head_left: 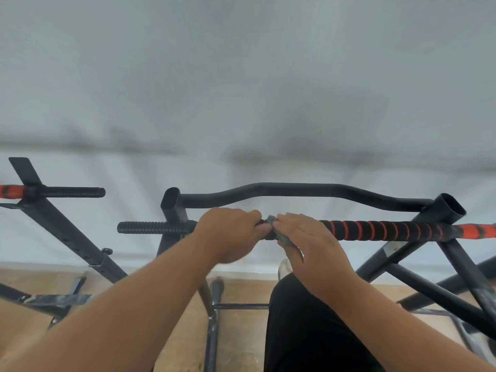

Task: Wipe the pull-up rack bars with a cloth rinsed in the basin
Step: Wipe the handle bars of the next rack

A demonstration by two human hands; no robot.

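A black pull-up bar (375, 230) with orange-striped foam grip runs across the middle of the head view. My left hand (228, 232) grips this bar just left of centre, fingers curled over it. Right beside it, my right hand (308, 237) presses a small grey-green cloth (277, 233) onto the bar, fingers wrapped round cloth and bar. A curved black upper bar (295, 190) lies behind both hands. The bar's ribbed black end (150, 227) sticks out to the left.
A second rack (53, 216) with an orange grip and a ribbed bar stands at the left. Black struts (442, 280) slope down at the right, base bars (214, 304) cross a brown floor below. My dark-trousered leg (308, 331) is raised beneath my right arm. White wall behind.
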